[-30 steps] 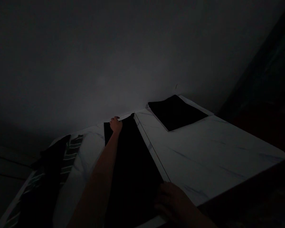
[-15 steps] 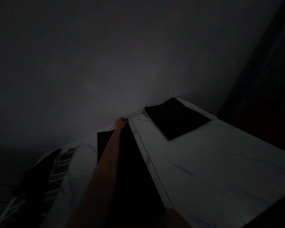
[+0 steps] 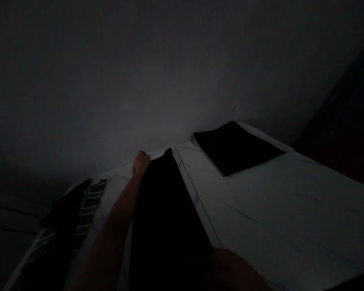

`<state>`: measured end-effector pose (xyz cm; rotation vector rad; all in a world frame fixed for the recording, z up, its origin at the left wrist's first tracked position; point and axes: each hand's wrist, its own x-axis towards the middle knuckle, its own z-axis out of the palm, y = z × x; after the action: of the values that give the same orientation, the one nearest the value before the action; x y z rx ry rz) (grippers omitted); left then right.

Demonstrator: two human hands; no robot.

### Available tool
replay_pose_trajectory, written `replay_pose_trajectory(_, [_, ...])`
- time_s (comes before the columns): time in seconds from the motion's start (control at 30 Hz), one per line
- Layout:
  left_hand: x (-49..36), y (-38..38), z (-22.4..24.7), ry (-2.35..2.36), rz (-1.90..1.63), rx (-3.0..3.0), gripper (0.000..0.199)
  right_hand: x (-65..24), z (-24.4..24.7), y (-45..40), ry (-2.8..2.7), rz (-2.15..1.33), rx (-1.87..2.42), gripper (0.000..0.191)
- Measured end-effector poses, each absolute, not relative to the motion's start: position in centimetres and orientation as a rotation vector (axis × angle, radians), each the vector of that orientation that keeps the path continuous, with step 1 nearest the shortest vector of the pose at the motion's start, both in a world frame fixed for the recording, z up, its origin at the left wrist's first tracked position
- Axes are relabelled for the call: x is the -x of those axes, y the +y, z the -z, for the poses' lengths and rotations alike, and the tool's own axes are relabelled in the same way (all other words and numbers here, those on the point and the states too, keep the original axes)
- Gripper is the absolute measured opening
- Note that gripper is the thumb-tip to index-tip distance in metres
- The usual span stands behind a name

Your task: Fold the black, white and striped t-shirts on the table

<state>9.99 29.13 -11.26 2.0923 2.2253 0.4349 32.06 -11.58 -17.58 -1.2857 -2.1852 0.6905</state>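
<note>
A long black cloth [image 3: 166, 218] lies lengthwise on a white, marble-veined surface [image 3: 276, 210] in dim light. The left hand [image 3: 141, 161] rests at the cloth's far left corner, with the bare forearm running alongside its left edge. The right hand [image 3: 233, 270], dark and partly cut off by the frame, sits just beside the cloth's near right corner. Right of the cloth, past a thin seam [image 3: 197, 194] in the surface, lies a flat black square cloth [image 3: 233, 147]. Left of the cloth lies a dark garment with pale stripes [image 3: 91, 202]. A plain grey wall [image 3: 170, 81] rises beyond the cloth's far end.
</note>
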Motion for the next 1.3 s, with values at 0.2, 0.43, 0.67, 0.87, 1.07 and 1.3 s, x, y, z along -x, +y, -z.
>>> replay_pose_trajectory(0.2, [-5.4, 25.6, 12.3, 2.219, -0.320, -1.965, 0.036, -28.9, 10.5, 3.0, -2.301, -0.352, 1.590, 0.025])
replay_pose_trajectory(0.43, [-7.6, 23.2, 14.4, 2.285, -0.528, -1.867, 0.042, -23.7, 13.0, 18.8, -2.028, -0.122, 1.994, 0.045])
replay_pose_trajectory(0.67, [-8.1, 23.1, 15.1, 2.176, -0.682, -1.894, 0.018, -23.9, 18.4, 20.9, -1.988, -0.014, 1.938, 0.050])
replay_pose_trajectory(0.87, [-7.5, 24.4, 14.2, 2.091, -0.804, -1.785, 0.019, -24.0, 19.2, 21.5, -1.975, -0.020, 1.955, 0.054])
replay_pose_trajectory(1.07, [-6.0, 24.5, 14.5, 2.085, -0.782, -1.646, 0.020, -23.9, 18.8, 21.2, -1.958, -0.048, 2.062, 0.054])
replay_pose_trajectory(1.3, [-6.0, 24.6, 14.3, 1.993, -0.697, -1.595, 0.040, -23.7, 18.2, 20.8, -1.947, -0.081, 2.056, 0.054])
